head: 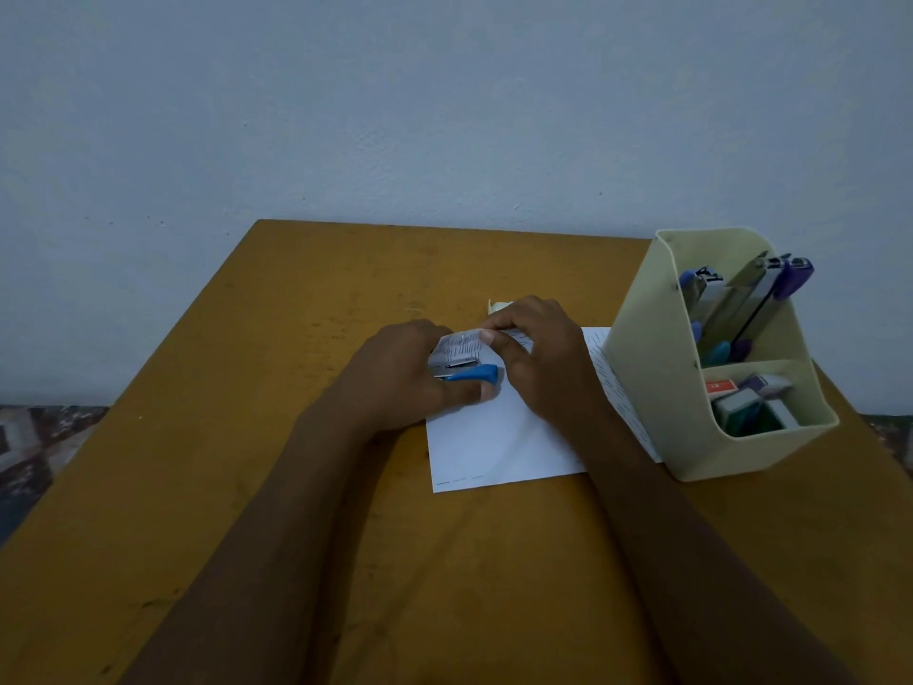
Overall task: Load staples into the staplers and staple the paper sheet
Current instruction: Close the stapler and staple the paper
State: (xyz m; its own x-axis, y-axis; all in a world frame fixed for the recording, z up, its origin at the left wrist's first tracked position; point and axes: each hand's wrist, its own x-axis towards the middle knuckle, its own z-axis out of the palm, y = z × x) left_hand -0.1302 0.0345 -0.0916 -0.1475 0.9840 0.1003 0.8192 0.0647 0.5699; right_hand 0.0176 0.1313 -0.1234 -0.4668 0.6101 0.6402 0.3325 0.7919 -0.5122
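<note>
The blue stapler (469, 373) sits in your left hand (400, 373), just above the near-centre of the desk (296, 338), at the far left corner of the paper sheet (494, 447). Your left fingers are curled round the stapler, with the thumb (464, 393) running along its blue underside; its metal top faces up. Your right hand (538, 353) is just beside it, fingers bent and pinching the lifted, printed corner of the sheet, which lies over the stapler's metal part. Whether the corner is inside the stapler's mouth you cannot tell from here. Both your forearms reach in from the near edge and converge on that corner. The rest of the sheet lies flat on the desk, white side up, its right edge tucked against a cream organizer (642, 368). That organizer holds more staplers (741, 304) upright in its back compartment and small boxes (751, 402) in the front one.
</note>
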